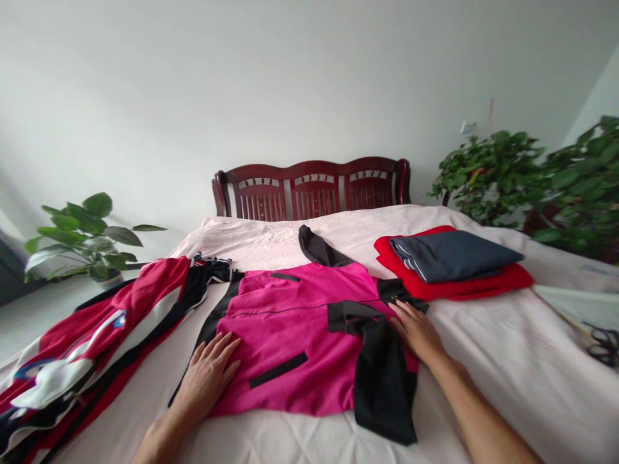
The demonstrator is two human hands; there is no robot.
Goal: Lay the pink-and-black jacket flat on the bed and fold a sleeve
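A magenta zip jacket (285,328) with black sleeves and a black hem lies spread on the bed, its collar end toward the right. The near sleeve (384,380) is folded back over the front, and the far sleeve (324,248) stretches away toward the headboard. My left hand (210,370) rests flat with fingers out on the jacket's left edge, by the black hem. At the collar end, my right hand (416,330) lies with its fingers extended on the black collar, partly hiding it. Neither hand grips anything.
Red, white and black garments (111,328) lie heaped on the left. Folded dark blue and red clothes (457,258) are stacked at the right. Scissors (604,345) lie at the far right edge. A wooden headboard (314,187) stands behind the pale bedsheet (488,367), with potted plants (91,235) on either side.
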